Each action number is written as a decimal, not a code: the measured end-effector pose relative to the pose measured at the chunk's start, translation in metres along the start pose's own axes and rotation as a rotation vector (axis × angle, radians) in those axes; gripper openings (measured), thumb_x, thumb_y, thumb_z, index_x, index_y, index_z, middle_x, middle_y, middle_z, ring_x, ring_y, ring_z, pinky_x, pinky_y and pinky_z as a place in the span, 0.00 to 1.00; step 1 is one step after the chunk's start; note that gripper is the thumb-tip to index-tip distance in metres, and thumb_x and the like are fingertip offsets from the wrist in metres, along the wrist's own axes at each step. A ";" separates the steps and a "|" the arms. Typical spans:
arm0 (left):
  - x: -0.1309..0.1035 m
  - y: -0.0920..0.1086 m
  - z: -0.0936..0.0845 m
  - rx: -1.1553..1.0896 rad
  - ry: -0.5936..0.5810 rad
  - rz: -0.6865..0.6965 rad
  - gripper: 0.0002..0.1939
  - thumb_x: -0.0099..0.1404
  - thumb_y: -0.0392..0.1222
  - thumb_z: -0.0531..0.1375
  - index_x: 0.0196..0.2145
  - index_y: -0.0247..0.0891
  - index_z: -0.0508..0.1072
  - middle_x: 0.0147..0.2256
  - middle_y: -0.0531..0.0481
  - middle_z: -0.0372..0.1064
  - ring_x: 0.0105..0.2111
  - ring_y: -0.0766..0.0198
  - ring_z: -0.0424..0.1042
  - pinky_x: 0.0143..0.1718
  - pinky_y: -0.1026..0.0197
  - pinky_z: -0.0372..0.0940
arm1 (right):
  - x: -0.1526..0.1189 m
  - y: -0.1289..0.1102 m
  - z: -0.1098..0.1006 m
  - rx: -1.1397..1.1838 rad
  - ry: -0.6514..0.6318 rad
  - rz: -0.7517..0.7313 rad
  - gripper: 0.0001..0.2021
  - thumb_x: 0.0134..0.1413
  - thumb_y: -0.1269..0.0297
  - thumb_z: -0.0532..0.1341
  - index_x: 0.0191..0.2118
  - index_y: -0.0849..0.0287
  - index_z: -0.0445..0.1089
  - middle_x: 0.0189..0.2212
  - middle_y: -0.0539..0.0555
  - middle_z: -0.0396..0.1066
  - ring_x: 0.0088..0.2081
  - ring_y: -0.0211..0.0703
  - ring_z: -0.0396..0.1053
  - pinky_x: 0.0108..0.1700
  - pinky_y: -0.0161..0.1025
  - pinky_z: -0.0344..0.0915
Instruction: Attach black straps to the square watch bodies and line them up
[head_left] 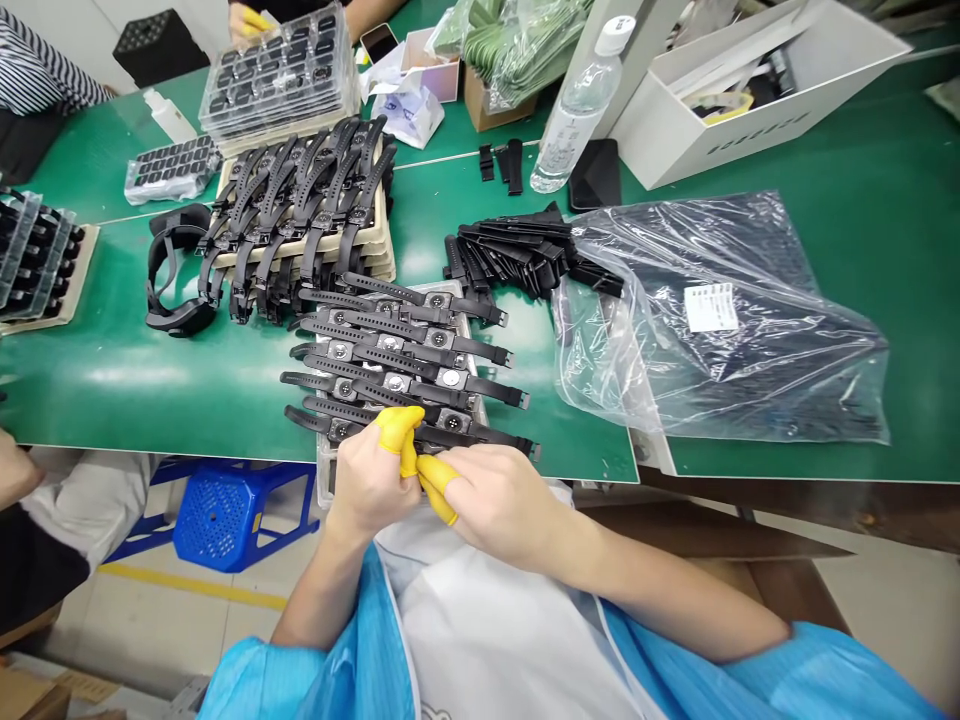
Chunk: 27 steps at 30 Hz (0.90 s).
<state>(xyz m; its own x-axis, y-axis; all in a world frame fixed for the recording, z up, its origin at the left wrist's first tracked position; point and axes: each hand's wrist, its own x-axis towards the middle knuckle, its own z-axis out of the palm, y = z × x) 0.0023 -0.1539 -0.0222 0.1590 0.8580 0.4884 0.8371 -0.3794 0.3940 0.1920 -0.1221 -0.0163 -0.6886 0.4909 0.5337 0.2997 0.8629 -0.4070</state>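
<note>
Workroom, pale floor; green bench (pixel 172 395).

Left edge: cream tray (pixel 81 285), black pieces under clear covers.

Left of centre, far edge: clear trays (pixel 281 75), dark squarish pieces, no straps visible on them. In front: stacked cream trays (pixel 384 262) of black watches (pixel 300 200), straps attached.

Near edge, centre: front tray (pixel 325 480) bearing rows of watches (pixel 395 383), backs up, straps running out at both sides. Fitting judged largely done in this tray; its near end is partly covered by hands.

Left hand (pixel 379 475) and right hand (pixel 502 500), yellow finger covers: fingers of both curled in, tips meeting just over the tray's near end. Whether anything is pinched between them cannot be told.

Right of the tray: loose straps (pixel 517 250), heaped, unattached; supply judged to remain. Bottle (pixel 581 110), far edge; print unreadable.

Right part: clear bag (pixel 780 370), dark contents, probably more straps; white label (pixel 711 307), lines too small to read. Far right corner: white box (pixel 675 150), dark characters along its side, illegible. No brand readable.
</note>
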 end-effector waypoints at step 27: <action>-0.003 0.021 0.005 -0.569 -0.006 -0.379 0.14 0.72 0.35 0.60 0.55 0.41 0.73 0.41 0.48 0.79 0.36 0.65 0.79 0.37 0.66 0.73 | 0.000 -0.005 0.011 1.331 -0.170 0.415 0.11 0.57 0.61 0.64 0.29 0.56 0.62 0.17 0.39 0.50 0.19 0.29 0.46 0.21 0.29 0.48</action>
<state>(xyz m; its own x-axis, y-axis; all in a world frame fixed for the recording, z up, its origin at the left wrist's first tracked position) 0.0222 -0.1627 -0.0194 -0.0860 0.9688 0.2323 0.4301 -0.1742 0.8858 0.1831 -0.1275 -0.0225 -0.8043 0.5758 0.1469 -0.2774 -0.1452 -0.9497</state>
